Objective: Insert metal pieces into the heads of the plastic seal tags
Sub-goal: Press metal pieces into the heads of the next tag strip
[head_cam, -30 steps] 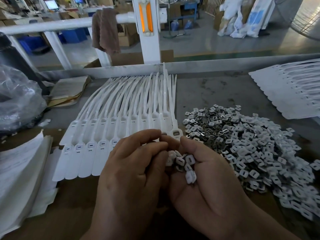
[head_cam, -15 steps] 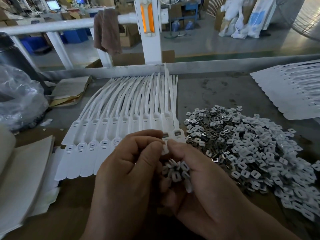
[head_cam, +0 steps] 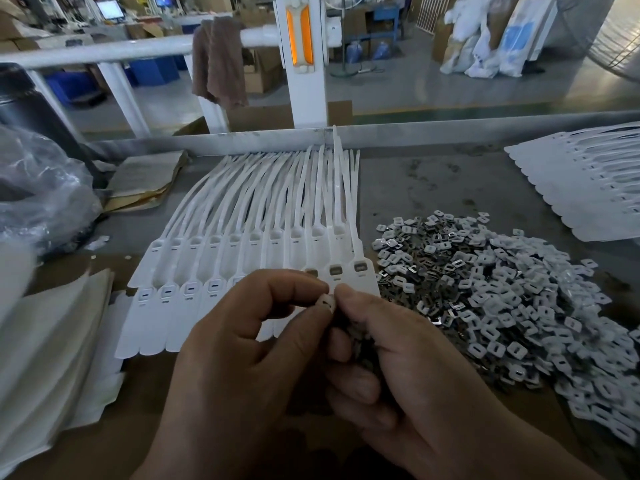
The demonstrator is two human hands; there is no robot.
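Now that your right hand (head_cam: 415, 375) has curled over its handful of pieces (head_cam: 359, 337), palm hidden versus a second ago, one metal piece (head_cam: 327, 302) sits pinched between left hand (head_cam: 242, 358) fingertips and right thumb, mid-frame, just below the seal tags (head_cam: 214, 265) row. Singled out, probably ready for the next empty head. Loose pile (head_cam: 485, 299) centre right.

Right hand (head_cam: 408, 368) hides most cupped metal pieces (head_cam: 358, 337).

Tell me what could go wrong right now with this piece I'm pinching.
The small piece is held only by a pinch between the left hand and right hand, so it could slip. The right hand also cups spare pieces that might spill onto the seal tags.
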